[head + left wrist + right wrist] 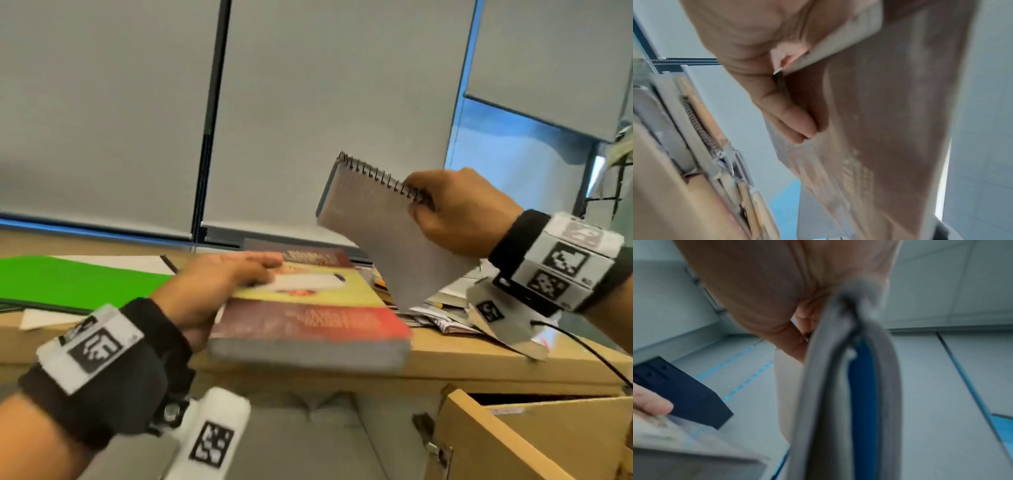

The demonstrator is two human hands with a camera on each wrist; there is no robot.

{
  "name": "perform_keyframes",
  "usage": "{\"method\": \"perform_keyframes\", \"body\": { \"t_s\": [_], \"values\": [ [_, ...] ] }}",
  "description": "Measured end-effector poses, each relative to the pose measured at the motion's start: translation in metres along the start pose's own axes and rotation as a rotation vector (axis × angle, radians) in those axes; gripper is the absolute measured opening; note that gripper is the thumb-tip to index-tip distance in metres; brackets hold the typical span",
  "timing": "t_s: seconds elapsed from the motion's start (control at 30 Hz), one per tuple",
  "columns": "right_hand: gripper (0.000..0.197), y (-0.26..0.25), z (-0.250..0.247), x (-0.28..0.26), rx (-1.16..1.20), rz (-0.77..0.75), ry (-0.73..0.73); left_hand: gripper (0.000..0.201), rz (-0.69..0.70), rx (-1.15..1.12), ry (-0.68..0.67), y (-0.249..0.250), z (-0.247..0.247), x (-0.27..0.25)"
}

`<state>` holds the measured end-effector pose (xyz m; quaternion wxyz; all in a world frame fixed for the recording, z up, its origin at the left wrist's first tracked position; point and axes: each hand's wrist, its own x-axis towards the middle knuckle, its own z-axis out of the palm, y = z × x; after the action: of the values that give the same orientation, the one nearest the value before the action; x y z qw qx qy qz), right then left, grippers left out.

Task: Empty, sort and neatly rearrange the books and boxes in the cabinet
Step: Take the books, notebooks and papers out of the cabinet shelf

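Note:
My left hand (219,284) grips a thick red-and-yellow book (308,308) by its left edge, fingers over the cover, holding it level above the wooden cabinet top (479,359). The left wrist view shows the fingers (793,120) curled under that book's brown underside (890,129). My right hand (455,212) pinches a grey spiral notebook (380,229) at its wire-bound corner, raised and tilted above the right part of the cabinet top. In the right wrist view the notebook (830,394) hangs edge-on with a blue inner cover showing.
A pile of books and papers (428,301) lies on the cabinet top behind the red book. A green sheet (68,277) lies at the left. A cabinet door (496,438) stands open at lower right. Grey window blinds (308,102) fill the background.

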<state>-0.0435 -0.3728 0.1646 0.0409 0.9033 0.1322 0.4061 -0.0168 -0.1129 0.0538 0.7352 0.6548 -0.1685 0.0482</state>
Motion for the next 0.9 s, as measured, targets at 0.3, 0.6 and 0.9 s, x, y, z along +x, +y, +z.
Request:
{"method": "perform_keyframes", "body": {
  "t_s": [0.3,0.6,0.9],
  "values": [
    [0.032,0.080,0.071,0.069,-0.339,0.095,-0.044,0.037,-0.005,-0.306,0.256,-0.012,0.006,0.139],
    [0.030,0.148,0.209,0.074,-0.262,0.309,-0.357,0.059,-0.168,-0.288,0.240,-0.072,0.029,0.188],
    [0.045,0.150,0.216,0.062,-0.132,0.311,-0.555,0.021,-0.199,0.143,0.055,-0.054,0.024,0.164]
  ]
}}
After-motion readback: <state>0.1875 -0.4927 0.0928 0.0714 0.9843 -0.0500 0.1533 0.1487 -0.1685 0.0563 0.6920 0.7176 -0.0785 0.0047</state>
